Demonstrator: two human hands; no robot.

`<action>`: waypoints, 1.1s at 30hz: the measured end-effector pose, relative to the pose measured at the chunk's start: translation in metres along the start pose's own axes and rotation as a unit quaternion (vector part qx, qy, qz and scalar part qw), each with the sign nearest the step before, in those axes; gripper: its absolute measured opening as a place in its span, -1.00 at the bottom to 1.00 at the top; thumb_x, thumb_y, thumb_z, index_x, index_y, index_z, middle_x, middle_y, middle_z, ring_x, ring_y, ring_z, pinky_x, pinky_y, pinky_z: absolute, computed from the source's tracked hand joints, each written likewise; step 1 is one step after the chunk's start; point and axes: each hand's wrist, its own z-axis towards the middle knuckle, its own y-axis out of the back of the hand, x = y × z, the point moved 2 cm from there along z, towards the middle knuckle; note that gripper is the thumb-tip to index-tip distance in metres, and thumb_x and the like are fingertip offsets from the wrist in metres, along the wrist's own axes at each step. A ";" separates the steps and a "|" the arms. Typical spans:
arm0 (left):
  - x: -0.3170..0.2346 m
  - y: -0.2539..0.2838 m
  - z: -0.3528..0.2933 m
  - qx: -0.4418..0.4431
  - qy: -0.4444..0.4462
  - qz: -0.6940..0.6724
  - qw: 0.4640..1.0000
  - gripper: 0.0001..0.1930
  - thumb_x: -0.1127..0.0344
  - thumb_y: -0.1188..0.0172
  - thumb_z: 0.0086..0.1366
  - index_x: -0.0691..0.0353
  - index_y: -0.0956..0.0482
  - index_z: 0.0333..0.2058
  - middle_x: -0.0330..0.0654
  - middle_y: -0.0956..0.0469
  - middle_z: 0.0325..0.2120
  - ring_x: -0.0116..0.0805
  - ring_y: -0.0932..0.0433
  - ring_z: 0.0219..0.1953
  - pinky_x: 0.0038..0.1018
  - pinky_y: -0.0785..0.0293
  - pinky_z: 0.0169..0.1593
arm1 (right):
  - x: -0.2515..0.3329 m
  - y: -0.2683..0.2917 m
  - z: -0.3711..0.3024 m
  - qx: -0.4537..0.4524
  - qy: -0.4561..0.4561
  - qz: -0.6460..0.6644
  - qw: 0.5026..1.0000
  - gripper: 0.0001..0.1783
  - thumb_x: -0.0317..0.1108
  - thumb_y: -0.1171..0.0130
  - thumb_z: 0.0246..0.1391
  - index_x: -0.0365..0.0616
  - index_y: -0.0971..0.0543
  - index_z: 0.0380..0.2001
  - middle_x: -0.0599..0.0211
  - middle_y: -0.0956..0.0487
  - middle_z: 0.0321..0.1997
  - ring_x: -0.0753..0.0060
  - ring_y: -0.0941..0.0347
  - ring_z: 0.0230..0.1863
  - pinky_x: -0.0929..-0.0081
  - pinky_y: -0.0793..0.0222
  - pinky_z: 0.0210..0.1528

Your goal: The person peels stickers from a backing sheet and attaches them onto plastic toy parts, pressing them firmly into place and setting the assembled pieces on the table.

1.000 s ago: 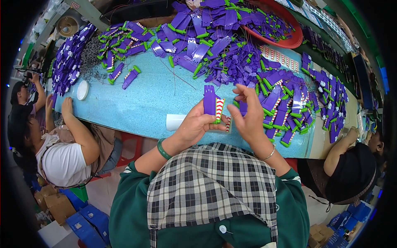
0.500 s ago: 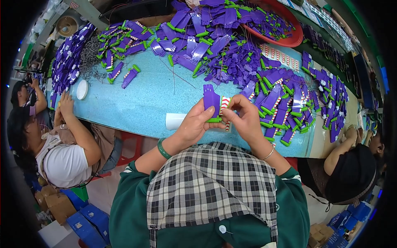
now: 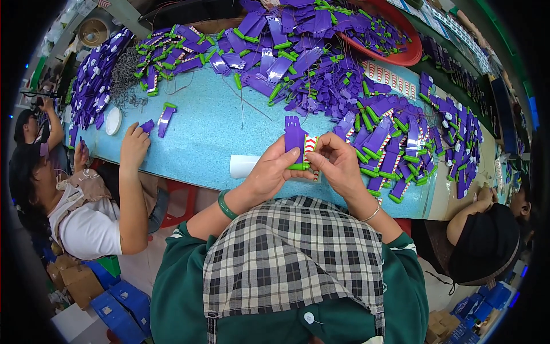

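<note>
Left hand [image 3: 274,172] clamped on a purple card [image 3: 295,140] with a green tube at its base, held upright just over the near edge of the blue table [image 3: 206,135]. Right hand [image 3: 338,161] pinching the same card from the right, touching. Bare tabletop left of the hands; heaped purple pieces [image 3: 395,137] close on the right; white strip [image 3: 243,166] just beside the left hand.

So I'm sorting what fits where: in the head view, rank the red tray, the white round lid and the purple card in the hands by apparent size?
1. red tray, though partly covered
2. purple card, nearer the camera
3. white round lid
</note>
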 end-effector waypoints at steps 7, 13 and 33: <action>-0.001 -0.001 -0.001 -0.001 0.008 -0.005 1.000 -0.71 0.31 0.19 0.40 0.21 -0.23 0.05 -0.17 -0.36 -0.07 -0.39 -0.42 -0.06 -0.33 -0.53 -0.09 | 0.002 -0.001 -0.001 -0.009 0.027 -0.043 0.999 -0.86 -0.50 -0.21 -0.05 -0.24 -0.46 -0.41 0.44 -0.49 -0.46 0.66 -0.39 -0.44 0.66 -0.35 -0.34; -0.002 -0.002 -0.001 -0.005 0.003 -0.018 1.000 -0.71 0.35 0.16 0.37 0.21 -0.21 0.04 -0.18 -0.36 -0.09 -0.35 -0.46 -0.10 -0.32 -0.57 -0.11 | 0.002 -0.001 -0.001 -0.021 0.029 -0.079 0.996 -0.87 -0.49 -0.22 -0.06 -0.25 -0.46 -0.44 0.41 -0.49 -0.48 0.65 -0.40 -0.45 0.65 -0.36 -0.35; 0.006 -0.004 -0.004 0.040 -0.113 0.218 0.969 -0.72 0.32 0.09 0.37 0.28 -0.26 0.00 -0.16 -0.44 -0.18 -0.40 -0.48 -0.18 -0.36 -0.54 -0.23 | 0.019 -0.001 -0.002 -0.089 0.237 -0.318 0.914 -0.79 -0.36 -0.27 -0.15 -0.21 -0.46 -0.50 0.25 -0.50 -0.50 0.33 -0.40 -0.50 0.48 -0.28 -0.50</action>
